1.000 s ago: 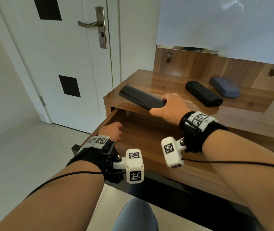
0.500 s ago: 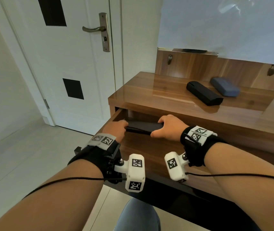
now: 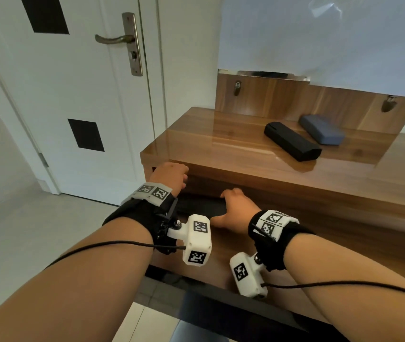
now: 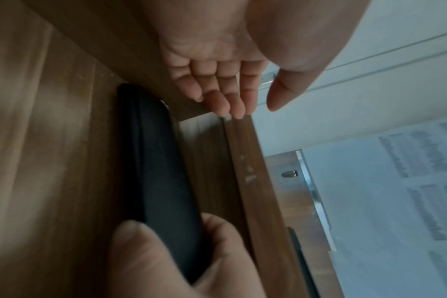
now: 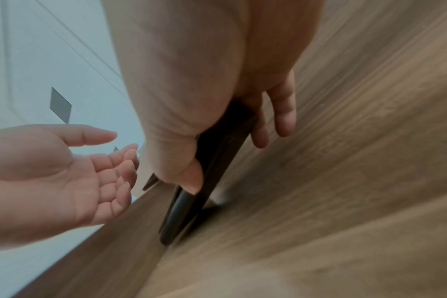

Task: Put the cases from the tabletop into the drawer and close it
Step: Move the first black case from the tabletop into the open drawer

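Your right hand point(image 3: 233, 208) pinches the long case point(image 4: 163, 181) near one end, thumb on one long face and fingers on the other, and sets it flat inside the open drawer point(image 3: 221, 262), close under the front edge of the tabletop point(image 3: 209, 141); your left hand point(image 3: 169, 176) hangs spread and relaxed at the drawer's left corner, holding nothing; the wrist views show its palm bare. The case looks rigid, light and smooth-skinned; judged so, it should neither sag nor crush, but may slip from a narrow pinch; take it across its short width near the middle, not at the tip. Two cases remain on the tabletop, well behind the drawer: a black case point(image 3: 292, 141) and, just beside it toward the back panel, a blue case point(image 3: 322, 129); both should handle alike. Against the earlier frames: a second ago the long case lay at the tabletop's front edge under your right hand; half a second ago both hands held it at the drawer's mouth; now it lies in the drawer and the left hand has let go.
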Tool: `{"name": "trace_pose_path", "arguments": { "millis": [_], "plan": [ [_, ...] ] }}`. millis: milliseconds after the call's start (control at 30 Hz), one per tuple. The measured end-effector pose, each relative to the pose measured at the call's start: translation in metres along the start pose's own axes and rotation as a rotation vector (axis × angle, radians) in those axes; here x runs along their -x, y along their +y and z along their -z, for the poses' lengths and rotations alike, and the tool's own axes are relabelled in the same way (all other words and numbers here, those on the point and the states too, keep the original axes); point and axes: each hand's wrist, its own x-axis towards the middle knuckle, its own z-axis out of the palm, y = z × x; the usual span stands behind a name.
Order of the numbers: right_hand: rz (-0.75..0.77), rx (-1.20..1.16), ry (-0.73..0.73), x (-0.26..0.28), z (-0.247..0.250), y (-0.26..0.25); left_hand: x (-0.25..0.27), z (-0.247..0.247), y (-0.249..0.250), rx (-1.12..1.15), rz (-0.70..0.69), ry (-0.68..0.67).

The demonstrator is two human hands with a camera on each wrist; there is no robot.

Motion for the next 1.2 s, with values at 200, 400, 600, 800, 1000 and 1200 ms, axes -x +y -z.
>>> {"name": "trace_pose_path", "arguments": {
  "millis": [200, 400, 600, 800, 1000, 1200],
  "plan": [
    [-0.059, 0.022, 0.107, -0.018, -0.003, 0.005, -0.010, -0.005, -0.031, 0.021, 0.042, 0.008],
    [-0.056, 0.019, 0.096, -0.039, -0.005, -0.005, -0.018, 0.000, -0.039, -0.049, 0.125, 0.001],
    [-0.103, 0.116, 0.181, -0.044, -0.016, -0.010, -0.028, -0.002, -0.050, -0.131, 0.208, -0.059],
    [-0.088, 0.092, 0.201, -0.042, -0.014, -0.009, -0.021, -0.005, -0.050, -0.124, 0.196, -0.118],
    [-0.036, 0.163, 0.142, -0.027, -0.008, -0.004, -0.017, -0.007, -0.049, -0.139, 0.203, -0.148],
    [0.091, 0.094, 0.110, -0.004, -0.003, -0.008, -0.013, -0.007, -0.055, -0.150, 0.174, -0.160]
  ]
}}
